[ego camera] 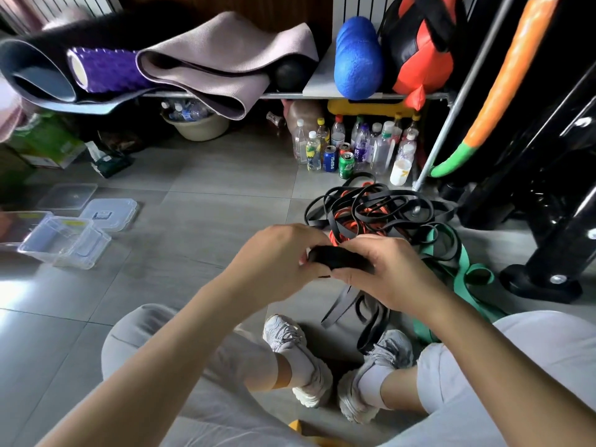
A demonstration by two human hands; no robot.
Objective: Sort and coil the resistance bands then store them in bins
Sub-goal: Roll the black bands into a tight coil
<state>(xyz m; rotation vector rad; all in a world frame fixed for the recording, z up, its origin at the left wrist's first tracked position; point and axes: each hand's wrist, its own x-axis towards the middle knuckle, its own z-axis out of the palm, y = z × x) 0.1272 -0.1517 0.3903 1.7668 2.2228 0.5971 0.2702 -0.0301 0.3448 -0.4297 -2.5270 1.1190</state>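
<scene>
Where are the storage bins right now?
In the head view the clear bins sit on the floor at the far left, beside two loose lids, well left of the black band gripped by the left hand and right hand.
</scene>
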